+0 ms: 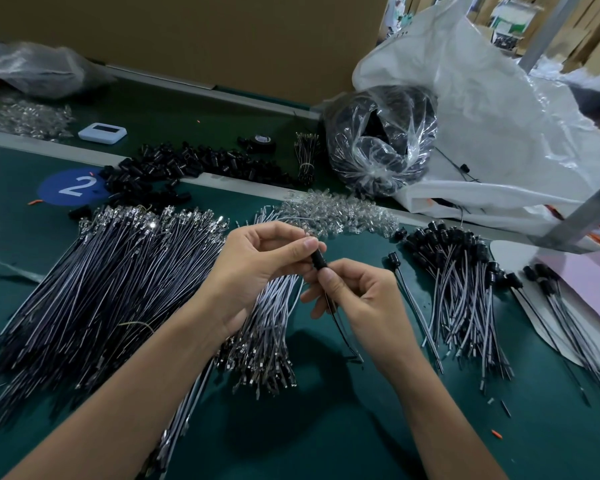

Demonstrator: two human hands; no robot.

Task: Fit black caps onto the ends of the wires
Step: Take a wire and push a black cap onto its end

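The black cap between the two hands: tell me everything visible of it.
The black cap is a small cylinder, plastic by its look, tilted, above the green table. The left hand pinches its upper end; the right hand pinches its lower end, where a thin wire hangs down. Fingers hide part of it.

Bare wires (111,282) left, capped wires (461,289) right, caps (187,168) behind, perhaps more in bag (378,140)

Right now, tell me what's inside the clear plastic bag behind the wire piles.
The clear plastic bag holds a dark mass of black parts. Glare and creases hide what they are and anything deeper.
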